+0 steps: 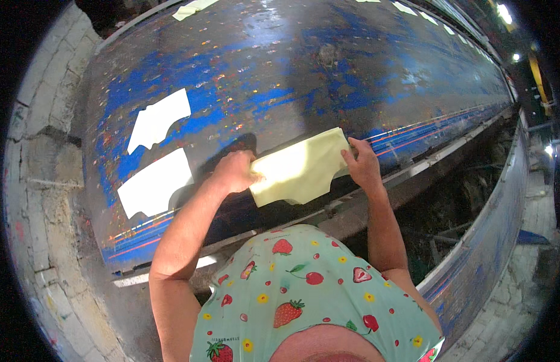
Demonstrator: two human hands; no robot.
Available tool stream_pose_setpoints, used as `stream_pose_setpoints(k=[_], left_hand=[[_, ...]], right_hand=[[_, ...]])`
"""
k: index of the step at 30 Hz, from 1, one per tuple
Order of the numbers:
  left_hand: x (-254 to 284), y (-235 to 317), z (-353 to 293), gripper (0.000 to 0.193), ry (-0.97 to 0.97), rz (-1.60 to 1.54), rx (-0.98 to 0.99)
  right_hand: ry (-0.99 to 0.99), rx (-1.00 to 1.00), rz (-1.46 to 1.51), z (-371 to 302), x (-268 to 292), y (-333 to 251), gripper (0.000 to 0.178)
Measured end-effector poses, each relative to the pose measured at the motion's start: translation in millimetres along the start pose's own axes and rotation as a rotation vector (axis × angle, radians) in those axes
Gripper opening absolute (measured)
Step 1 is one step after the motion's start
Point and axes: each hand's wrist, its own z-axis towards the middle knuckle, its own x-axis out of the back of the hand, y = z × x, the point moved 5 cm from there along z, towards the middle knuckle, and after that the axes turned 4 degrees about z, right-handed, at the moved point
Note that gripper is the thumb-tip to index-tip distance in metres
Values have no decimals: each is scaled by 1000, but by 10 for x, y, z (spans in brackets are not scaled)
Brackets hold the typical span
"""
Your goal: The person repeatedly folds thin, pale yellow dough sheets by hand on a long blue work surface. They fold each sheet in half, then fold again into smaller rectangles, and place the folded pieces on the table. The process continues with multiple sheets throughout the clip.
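A pale yellow cut fabric piece (299,172) with curved notches along its near edge is spread between my two hands, above the front edge of a long, paint-stained blue and grey table (244,108). My left hand (235,171) is closed on its left end, thumb on top. At the right end, my right hand (363,163) pinches the edge between thumb and fingers. Sunlight falls across the fabric's left half. Two similar cut pieces lie flat on the table to the left: a near one (158,183) and a farther one (162,120).
Another pale piece (194,8) lies at the table's far left, and several more (405,8) line its far edge. A dark gap (458,196) separates this table from a second one (485,241) at right. Worn paving (47,199) runs along the left.
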Motion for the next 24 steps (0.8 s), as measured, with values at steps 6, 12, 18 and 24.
stream_pose_setpoints(k=[6,12,18,24], left_hand=[[-63,182,-55,55,7,121,180],[-304,247,-458,66,554,15,369],[-662,601,-915,41,996,-107,357],[-813,1506,-446,35,810,-17,-256]], right_hand=[[-136,105,-14,74,-59,100,57],[-270,-1,149,145,67,337,56],[-306,-6,462,39,206,759,45],[-273,80,507,25,258,726,39]])
